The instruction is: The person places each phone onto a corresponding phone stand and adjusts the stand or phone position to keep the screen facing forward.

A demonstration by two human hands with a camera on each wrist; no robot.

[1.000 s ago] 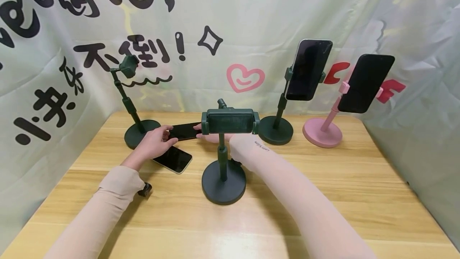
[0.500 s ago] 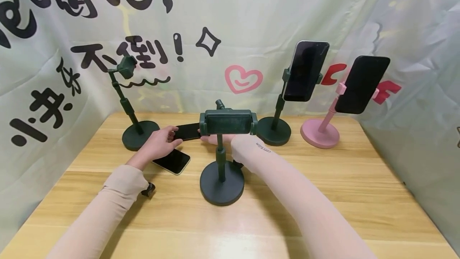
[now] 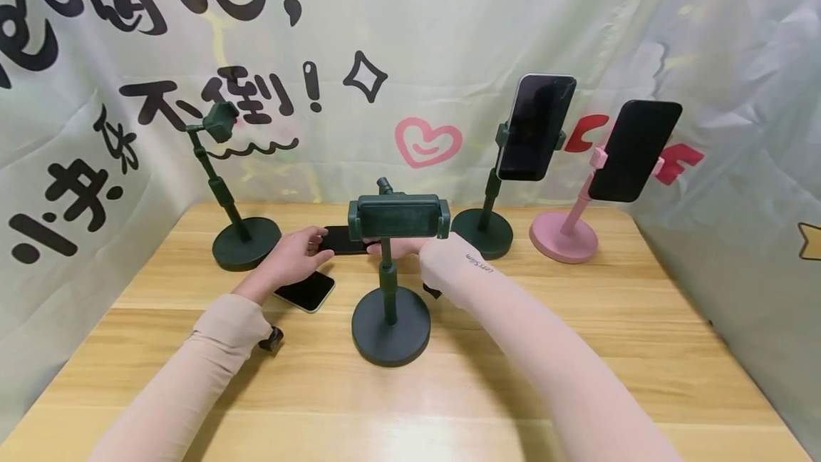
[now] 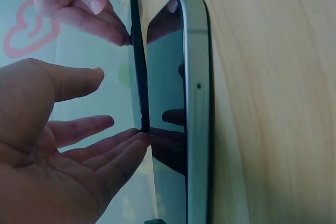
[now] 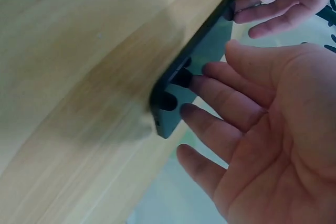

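Observation:
A black smartphone [image 3: 341, 241] lies screen up on the table, behind a second, silver-edged phone [image 3: 309, 292]. My left hand [image 3: 290, 257] is at its left end, fingers loosely extended and thumb spread away; in the left wrist view the fingertips [image 4: 140, 137] meet the phone's end. On the opposite end is my right hand [image 3: 404, 247], partly hidden behind a dark green phone stand [image 3: 391, 326]. The right wrist view shows its relaxed fingers [image 5: 212, 129] right at the phone's edge, thumb apart from it.
The green stand's holder [image 3: 399, 217] rises between the arms. Another green stand [image 3: 246, 242] is at back left. At back right, a green stand [image 3: 481, 232] and a pink stand [image 3: 564, 236] each hold a phone. A printed cloth [image 3: 359, 13] hangs behind the table.
The black phone has shifted slightly right and now lies straighter, with both hands moving along with it. The head view has turned a little to the right.

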